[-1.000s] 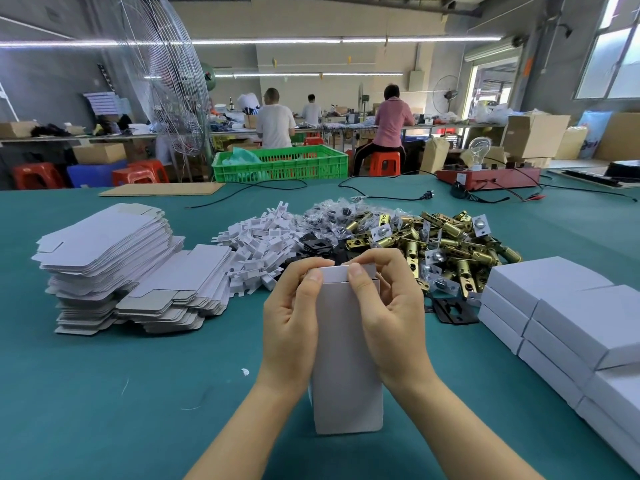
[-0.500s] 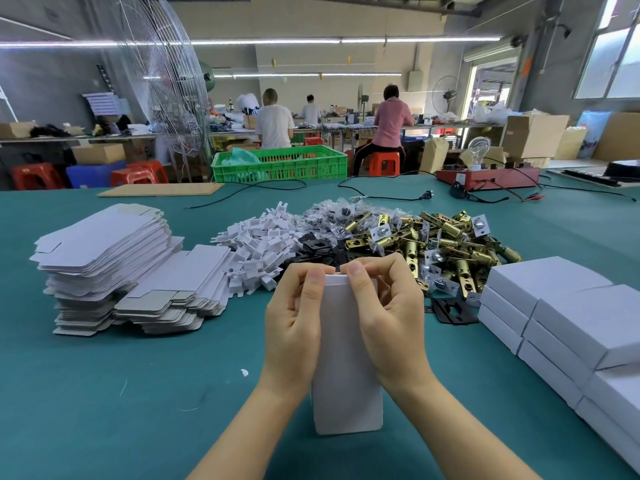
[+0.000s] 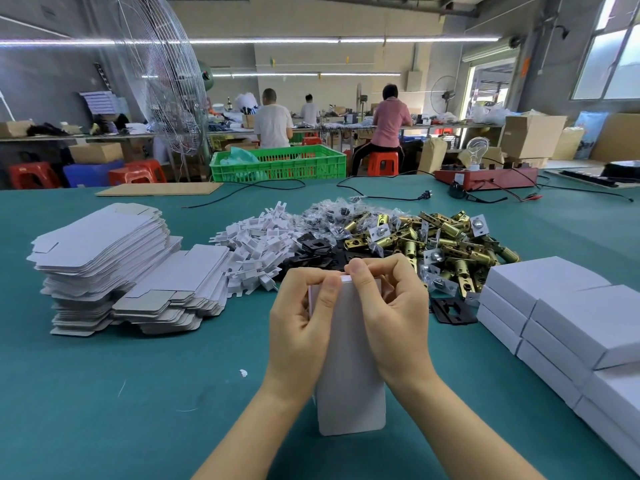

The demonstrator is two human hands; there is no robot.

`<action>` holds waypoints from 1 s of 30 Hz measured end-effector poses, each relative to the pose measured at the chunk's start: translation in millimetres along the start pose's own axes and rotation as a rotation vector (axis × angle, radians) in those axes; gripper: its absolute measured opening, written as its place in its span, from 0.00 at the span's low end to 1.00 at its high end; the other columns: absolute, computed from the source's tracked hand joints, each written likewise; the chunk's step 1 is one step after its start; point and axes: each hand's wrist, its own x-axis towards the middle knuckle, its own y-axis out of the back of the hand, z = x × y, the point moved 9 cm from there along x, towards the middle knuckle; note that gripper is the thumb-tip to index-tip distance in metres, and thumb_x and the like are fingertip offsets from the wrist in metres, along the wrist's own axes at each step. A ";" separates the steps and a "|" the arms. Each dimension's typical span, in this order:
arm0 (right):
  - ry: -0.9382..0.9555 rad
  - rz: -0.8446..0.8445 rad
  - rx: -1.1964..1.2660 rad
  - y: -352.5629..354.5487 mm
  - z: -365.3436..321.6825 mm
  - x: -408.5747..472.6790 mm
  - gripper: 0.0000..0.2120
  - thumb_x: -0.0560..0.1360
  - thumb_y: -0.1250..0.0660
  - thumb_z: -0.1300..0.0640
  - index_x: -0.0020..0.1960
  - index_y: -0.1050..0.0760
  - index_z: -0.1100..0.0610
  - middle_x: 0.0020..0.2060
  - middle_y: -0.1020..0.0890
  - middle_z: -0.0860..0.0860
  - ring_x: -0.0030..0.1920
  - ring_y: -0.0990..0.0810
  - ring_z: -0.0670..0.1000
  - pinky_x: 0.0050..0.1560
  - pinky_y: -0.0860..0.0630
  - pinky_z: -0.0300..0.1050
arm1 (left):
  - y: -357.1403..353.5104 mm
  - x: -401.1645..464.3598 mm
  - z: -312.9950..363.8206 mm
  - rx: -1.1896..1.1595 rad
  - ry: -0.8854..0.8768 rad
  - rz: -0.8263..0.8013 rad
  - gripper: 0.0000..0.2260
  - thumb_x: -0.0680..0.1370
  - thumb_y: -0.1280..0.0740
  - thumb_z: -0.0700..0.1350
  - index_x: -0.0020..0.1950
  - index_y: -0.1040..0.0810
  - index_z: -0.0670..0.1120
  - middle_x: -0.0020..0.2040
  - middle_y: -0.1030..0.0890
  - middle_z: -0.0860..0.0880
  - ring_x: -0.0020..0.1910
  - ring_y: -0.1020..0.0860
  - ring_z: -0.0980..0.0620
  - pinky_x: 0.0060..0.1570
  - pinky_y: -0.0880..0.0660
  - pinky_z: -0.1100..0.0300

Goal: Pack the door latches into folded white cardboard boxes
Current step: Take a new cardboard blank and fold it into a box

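Gripping an upright white box (image 3: 349, 375), left hand (image 3: 301, 327) and right hand (image 3: 394, 317) curled, thumbs pinching its top edge

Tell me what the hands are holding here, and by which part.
Both the left hand and right hand grip one upright white cardboard box at its top end, thumbs at its upper edge.

A white cardboard box (image 3: 351, 382) stands upright on the green table (image 3: 138, 393), near centre — the left hand (image 3: 303, 327) and right hand (image 3: 393, 318) grip its top end, thumbs pressed at the upper edge. Beyond lies a heap of brass door latches (image 3: 446, 247), with flat box blanks (image 3: 104, 258) stacked far left and closed white boxes (image 3: 561, 327) piled at right.
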 end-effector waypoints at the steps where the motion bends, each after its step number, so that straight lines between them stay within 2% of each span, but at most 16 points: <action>1: 0.003 -0.001 -0.004 -0.3 -0.5 -0.1 0.06 0.76 0.31 0.57 0.41 0.25 0.56 0.35 0.21 0.41 0.32 0.26 0.39 0.36 0.31 0.30 | 0.5 0.1 0.4 0.000 -0.009 0.001 0.05 0.78 0.36 0.53 0.43 0.23 0.58 0.35 0.23 0.58 0.30 0.29 0.62 0.33 0.35 0.73; 4: 0.002 0.004 -0.008 0.1 -1.0 0.2 0.07 0.75 0.31 0.56 0.40 0.26 0.56 0.36 0.20 0.41 0.32 0.26 0.39 0.35 0.32 0.30 | 0.1 -0.1 1.1 0.007 -0.028 -0.002 0.07 0.78 0.36 0.55 0.44 0.22 0.55 0.36 0.23 0.55 0.30 0.30 0.62 0.33 0.35 0.73; 7: -0.010 -0.002 -0.013 -0.1 -0.2 0.2 0.08 0.75 0.30 0.56 0.39 0.26 0.56 0.37 0.19 0.42 0.32 0.26 0.39 0.36 0.31 0.31 | 0.1 -0.2 -0.1 0.005 -0.029 -0.003 0.06 0.78 0.37 0.56 0.45 0.22 0.57 0.39 0.21 0.54 0.32 0.28 0.61 0.35 0.33 0.72; 9: -0.011 -0.001 -0.006 -0.4 -1.7 0.6 0.08 0.74 0.30 0.54 0.39 0.26 0.55 0.38 0.19 0.43 0.33 0.26 0.39 0.37 0.31 0.32 | -1.8 -1.5 -0.5 0.017 -0.027 -0.021 0.04 0.78 0.37 0.56 0.49 0.23 0.61 0.44 0.20 0.55 0.38 0.24 0.60 0.40 0.31 0.70; 12: 0.013 0.040 0.036 4.6 -7.7 3.5 0.08 0.73 0.31 0.52 0.39 0.26 0.55 0.37 0.20 0.44 0.35 0.24 0.40 0.39 0.29 0.32 | -10.0 -4.9 -3.2 0.001 0.018 -0.083 0.11 0.75 0.35 0.56 0.57 0.27 0.68 0.53 0.21 0.62 0.49 0.21 0.58 0.47 0.25 0.66; 15: 0.034 0.077 0.043 9.8 -10.2 5.0 0.07 0.74 0.32 0.53 0.41 0.27 0.55 0.37 0.20 0.46 0.37 0.23 0.43 0.40 0.28 0.32 | -10.3 -7.0 -5.1 0.009 0.027 -0.069 0.17 0.75 0.31 0.53 0.59 0.30 0.69 0.53 0.21 0.63 0.50 0.20 0.58 0.47 0.25 0.67; 19: 0.019 0.028 -0.035 2.7 -4.9 3.1 0.11 0.74 0.33 0.47 0.48 0.29 0.53 0.42 0.20 0.41 0.44 0.20 0.41 0.43 0.27 0.30 | 9.6 -6.3 -6.1 0.026 0.054 0.153 0.16 0.74 0.31 0.52 0.54 0.32 0.69 0.48 0.23 0.63 0.46 0.22 0.60 0.44 0.25 0.68; 22: -0.014 0.006 -0.252 1.5 8.0 1.0 0.12 0.75 0.32 0.49 0.52 0.30 0.54 0.49 0.23 0.48 0.51 0.22 0.45 0.48 0.27 0.33 | 35.1 -4.0 -15.0 -0.019 0.123 0.388 0.14 0.76 0.28 0.51 0.49 0.34 0.58 0.45 0.26 0.59 0.37 0.24 0.65 0.38 0.29 0.72; 24: 0.044 0.017 -0.489 2.8 9.8 -0.8 0.14 0.75 0.31 0.52 0.55 0.30 0.57 0.50 0.26 0.49 0.51 0.26 0.49 0.51 0.30 0.39 | 53.1 -2.4 -31.5 -0.051 0.241 0.511 0.14 0.77 0.30 0.47 0.47 0.36 0.54 0.46 0.28 0.55 0.37 0.25 0.66 0.40 0.28 0.70; 26: 0.068 0.014 -0.642 2.8 13.6 -2.1 0.18 0.75 0.31 0.50 0.57 0.30 0.59 0.51 0.28 0.49 0.52 0.30 0.50 0.52 0.33 0.41 | 66.5 -5.9 -55.9 -0.153 0.432 0.622 0.14 0.78 0.31 0.47 0.45 0.37 0.54 0.48 0.29 0.54 0.39 0.25 0.63 0.43 0.25 0.62; 28: -0.070 -0.012 -0.614 3.9 29.3 -4.5 0.22 0.73 0.31 0.45 0.59 0.33 0.55 0.54 0.32 0.47 0.54 0.33 0.48 0.53 0.36 0.40 | 69.9 -11.5 -77.0 -0.327 0.581 0.712 0.13 0.79 0.32 0.46 0.45 0.38 0.52 0.50 0.29 0.52 0.42 0.25 0.58 0.42 0.23 0.58; 30: -0.308 -0.066 -0.439 -0.2 51.8 -10.7 0.25 0.70 0.30 0.40 0.59 0.38 0.48 0.55 0.33 0.46 0.54 0.30 0.47 0.53 0.33 0.40 | 65.3 -13.5 -87.4 -0.474 0.657 0.731 0.09 0.81 0.35 0.44 0.50 0.37 0.49 0.51 0.28 0.49 0.43 0.24 0.55 0.42 0.21 0.54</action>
